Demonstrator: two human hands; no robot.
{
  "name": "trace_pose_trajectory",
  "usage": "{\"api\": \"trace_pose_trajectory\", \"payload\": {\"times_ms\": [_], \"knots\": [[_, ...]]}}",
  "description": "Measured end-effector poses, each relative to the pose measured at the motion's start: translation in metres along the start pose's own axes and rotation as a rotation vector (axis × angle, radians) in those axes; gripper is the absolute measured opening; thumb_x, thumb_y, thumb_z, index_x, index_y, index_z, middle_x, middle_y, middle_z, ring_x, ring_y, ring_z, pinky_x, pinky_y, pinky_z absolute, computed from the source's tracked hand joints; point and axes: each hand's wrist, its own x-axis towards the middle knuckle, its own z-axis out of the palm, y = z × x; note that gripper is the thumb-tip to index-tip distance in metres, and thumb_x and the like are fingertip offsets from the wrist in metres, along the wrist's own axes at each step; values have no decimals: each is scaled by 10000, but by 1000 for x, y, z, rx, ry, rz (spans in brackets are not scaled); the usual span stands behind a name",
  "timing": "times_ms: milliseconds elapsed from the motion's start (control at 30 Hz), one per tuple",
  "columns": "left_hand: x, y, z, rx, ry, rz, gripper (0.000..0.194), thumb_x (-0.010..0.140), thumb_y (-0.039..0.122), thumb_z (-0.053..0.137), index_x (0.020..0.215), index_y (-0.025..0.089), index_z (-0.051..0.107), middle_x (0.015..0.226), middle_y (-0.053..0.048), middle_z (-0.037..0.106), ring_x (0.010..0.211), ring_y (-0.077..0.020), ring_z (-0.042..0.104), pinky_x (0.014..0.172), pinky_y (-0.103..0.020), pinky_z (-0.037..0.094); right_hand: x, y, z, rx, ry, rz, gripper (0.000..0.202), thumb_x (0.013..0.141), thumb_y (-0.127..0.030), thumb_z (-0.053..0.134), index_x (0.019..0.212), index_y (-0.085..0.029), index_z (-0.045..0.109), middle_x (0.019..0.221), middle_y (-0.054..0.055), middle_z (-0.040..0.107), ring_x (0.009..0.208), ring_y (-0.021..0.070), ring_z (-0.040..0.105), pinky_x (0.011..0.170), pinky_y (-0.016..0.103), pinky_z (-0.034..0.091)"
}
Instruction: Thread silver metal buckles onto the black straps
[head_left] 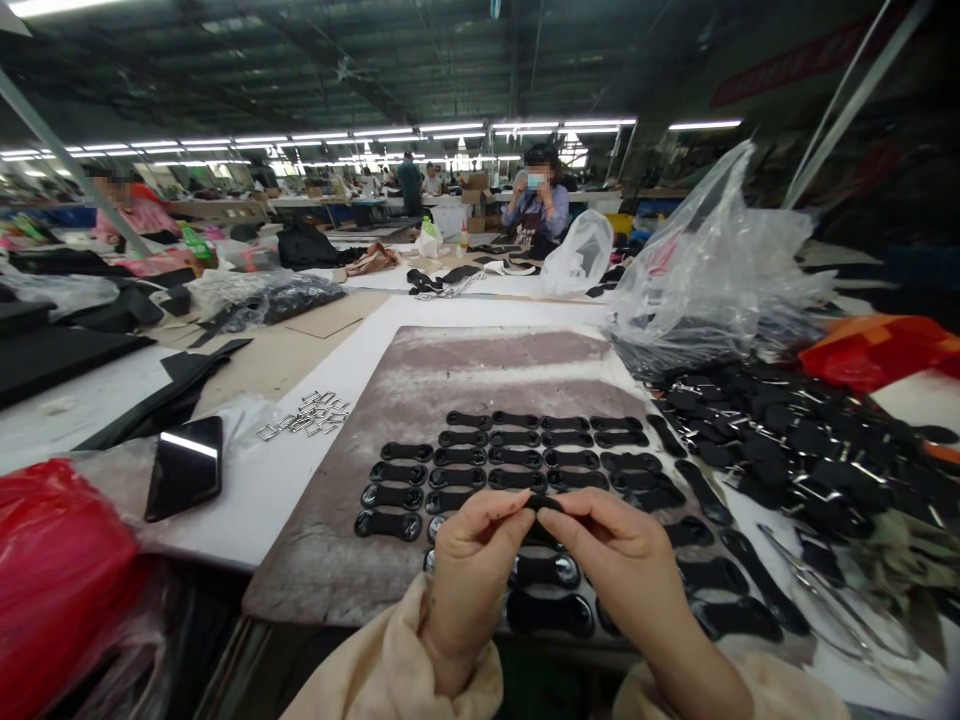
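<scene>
My left hand [472, 565] and my right hand [626, 560] meet over a brown board [322, 560]. Both pinch a small black tab [543, 502] between thumb and fingers, which hide much of it. Spread in rows on the board are several black dog-bone-shaped strips [388, 525], with glossy patches on their wide ends. A few strips under my hands are partly covered. To the left of the board, a small pile of metal rectangular rings [307, 415] lies on white paper.
At right, a heap of black tabs with metal rings [780, 440] sits beside a long metal tool [817, 590] and clear plastic bags [705, 270]. A phone [185, 470] and a red bag [64, 560] are at left. Across the table sits a masked person [536, 205].
</scene>
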Motion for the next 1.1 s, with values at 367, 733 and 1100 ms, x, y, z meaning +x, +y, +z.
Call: {"api": "trace_pose_trajectory", "payload": {"times_ms": [367,733,1100], "knots": [[-4,17,-5,128,-286,-233,212,818,342,605,746,145,640,693,-11,617,681,-139,562,658,-236,449,1,6,-1,276,-13,233,136,745,-324,715,729,-195,675,662,-18,613,609,138,540,554,223,442],[-4,19,-8,379,-274,-122,231,839,308,551,655,171,526,626,16,546,619,-119,506,603,-220,394,-5,2,2,186,-57,173,130,760,-321,684,744,-192,691,684,-3,633,632,157,576,564,228,478],[-6,22,-4,463,-440,-68,227,854,278,526,687,165,629,643,-8,602,636,-135,544,631,-227,411,-2,-5,-14,-175,-198,-130,160,863,-283,562,801,-208,690,767,29,669,725,181,607,666,273,465]]}}
